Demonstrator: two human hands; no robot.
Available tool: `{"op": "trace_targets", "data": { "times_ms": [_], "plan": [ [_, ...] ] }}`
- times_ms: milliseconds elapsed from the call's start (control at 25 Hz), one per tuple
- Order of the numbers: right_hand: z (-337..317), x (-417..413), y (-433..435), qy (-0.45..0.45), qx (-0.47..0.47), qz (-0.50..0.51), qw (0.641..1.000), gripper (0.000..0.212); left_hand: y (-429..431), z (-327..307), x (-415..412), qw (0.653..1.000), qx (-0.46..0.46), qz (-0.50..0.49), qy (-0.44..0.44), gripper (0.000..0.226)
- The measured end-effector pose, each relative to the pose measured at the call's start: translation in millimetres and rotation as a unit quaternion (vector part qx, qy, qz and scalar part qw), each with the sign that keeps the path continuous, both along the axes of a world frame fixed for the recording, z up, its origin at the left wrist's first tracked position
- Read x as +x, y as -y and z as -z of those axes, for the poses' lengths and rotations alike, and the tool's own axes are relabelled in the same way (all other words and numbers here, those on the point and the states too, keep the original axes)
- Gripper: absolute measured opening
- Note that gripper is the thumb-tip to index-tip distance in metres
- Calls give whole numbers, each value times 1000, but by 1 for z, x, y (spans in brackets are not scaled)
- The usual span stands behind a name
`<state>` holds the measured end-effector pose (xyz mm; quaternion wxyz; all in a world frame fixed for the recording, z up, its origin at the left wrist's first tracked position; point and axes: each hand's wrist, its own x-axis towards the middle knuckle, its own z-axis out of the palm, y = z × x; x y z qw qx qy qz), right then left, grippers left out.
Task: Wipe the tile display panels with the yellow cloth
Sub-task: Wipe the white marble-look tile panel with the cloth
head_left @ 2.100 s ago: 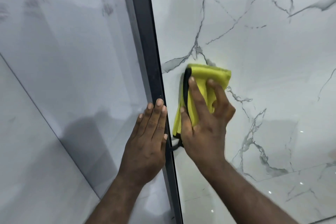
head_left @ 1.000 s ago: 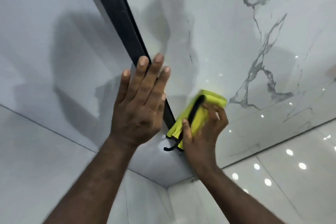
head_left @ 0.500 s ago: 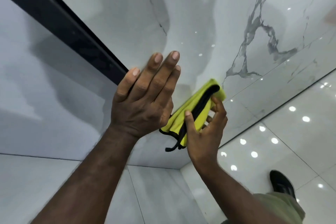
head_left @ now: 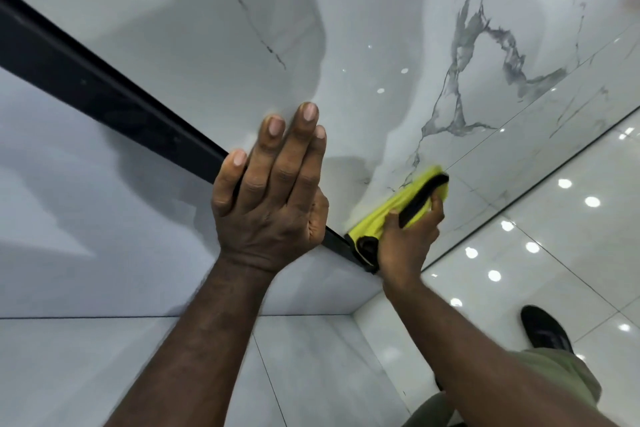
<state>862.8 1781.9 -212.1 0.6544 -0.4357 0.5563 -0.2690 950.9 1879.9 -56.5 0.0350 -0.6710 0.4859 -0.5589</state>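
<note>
Faced a big shiny white tile panel (head_left: 381, 28) with wiggly grey lines, filling the top and the right. Saw a plain grey tile panel (head_left: 86, 191) on the left, just as shiny. Saw a glossy white floor (head_left: 571, 246) below, dotted with little bright lights. Found a long black strip (head_left: 104, 90) between the two panels, slanting down to their bottom corner. Pressed the left hand (head_left: 270, 204) flat over that strip, fingers straight and close together, fingertips on the white tile panel. Gripped the yellow cloth (head_left: 386, 204) in the right hand (head_left: 405, 246), thumb and fingers curled round it. Held the cloth, bunched up and edged in black, against the white tile panel near its bottom edge, one end touching the black strip, just beside the left hand. Spotted a black shoe (head_left: 543, 333) on the floor near the bottom right, next to a green trouser leg (head_left: 561, 371).
</note>
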Motion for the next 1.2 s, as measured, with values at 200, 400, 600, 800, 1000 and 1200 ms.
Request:
{"op": "trace_targets", "data": {
  "times_ms": [200, 400, 600, 800, 1000, 1200],
  "plan": [
    [-43, -9, 27, 57, -89, 23, 994, 76, -1, -2, -17, 998, 13, -45, -53, 63],
    [-99, -3, 97, 109, -37, 107, 988, 74, 37, -24, -49, 991, -10, -60, -123, 49],
    [-153, -20, 96, 143, -436, -40, 888, 76, 72, -93, -53, 996, -33, -39, -75, 54],
    [-176, -19, 139, 141, -187, 33, 972, 75, 91, -139, -41, 999, -10, -41, -13, 58],
    [-189, -36, 148, 163, -440, -75, 880, 77, 100, -138, -33, 998, 16, -49, -29, 68],
    [-193, -45, 166, 145, -356, -101, 918, 86, 101, -126, -25, 998, 15, -61, -15, 70]
  ]
}}
